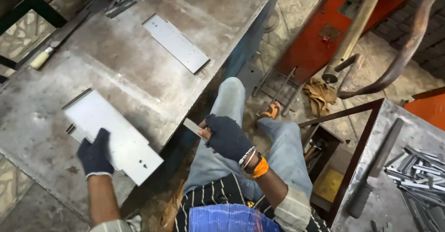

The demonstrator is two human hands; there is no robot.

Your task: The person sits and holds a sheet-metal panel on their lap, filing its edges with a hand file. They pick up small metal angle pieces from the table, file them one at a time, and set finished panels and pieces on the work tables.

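Steel covers the big worn table (139, 74), which fills the left of the view and ends in an edge running down from the top centre toward the lap. Beyond that edge a gap of stone floor (296, 23) is seen, crowded by a red machine (333, 23) with a long arm. A second steel bench (398, 167) is set at the right, carrying a pile of small strips (422, 171). Between bench and knees an open box (324, 167) is placed; a yellow piece lies in it, the rest being too dark to tell. On the table, a stack of plates (116, 134) overhangs the near edge, and a lone plate (176, 41) lies well apart. The left hand (95, 155), gloved, is laid flat with fingers spread on the stack. The right hand (225, 137), gloved, is closed around a small strip (192, 126) held over the lap beside the table edge.
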